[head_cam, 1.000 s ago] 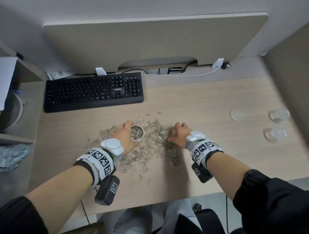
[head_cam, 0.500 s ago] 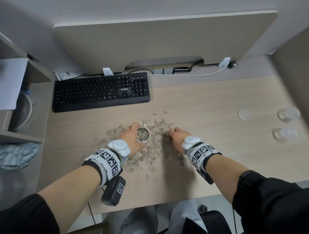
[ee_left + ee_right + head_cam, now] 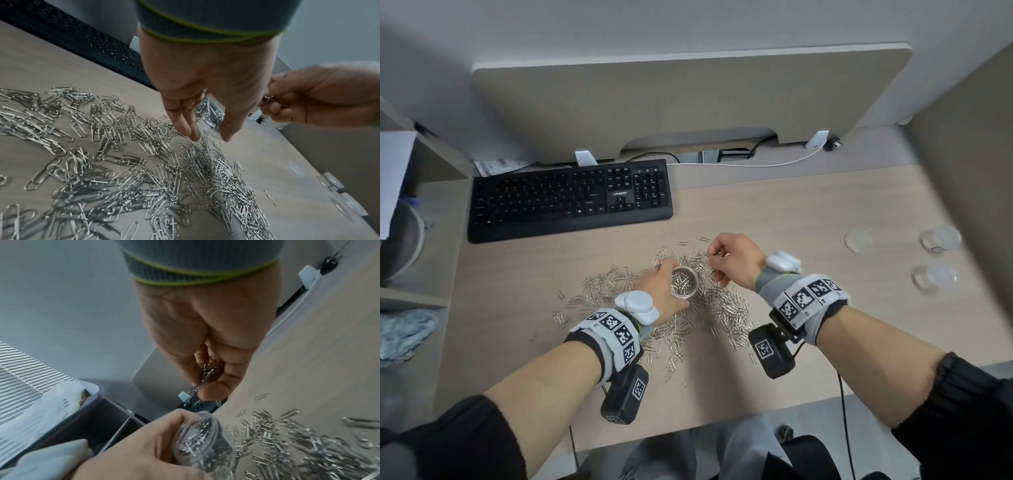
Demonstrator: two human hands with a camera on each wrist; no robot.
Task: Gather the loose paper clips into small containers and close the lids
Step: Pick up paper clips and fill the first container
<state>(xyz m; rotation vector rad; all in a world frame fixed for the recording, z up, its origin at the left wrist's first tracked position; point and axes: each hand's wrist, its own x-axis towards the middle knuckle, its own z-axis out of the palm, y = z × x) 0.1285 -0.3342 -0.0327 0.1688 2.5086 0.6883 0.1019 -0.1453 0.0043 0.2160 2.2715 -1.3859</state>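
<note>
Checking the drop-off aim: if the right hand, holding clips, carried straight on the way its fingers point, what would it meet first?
Probably the open jar held by the left hand; the right hand points towards its mouth, though depth is unclear.

desk (image 3: 774,212): bare strip between keyboard (image 3: 570,200) and clips (image 3: 726,308), running right to a lid (image 3: 858,241) and two jars (image 3: 940,238). clips spread around both hands, blocking the centre. keyboard bars the far left; shelf (image 3: 414,291) closes the left edge, panel (image 3: 962,192) the right.
</note>
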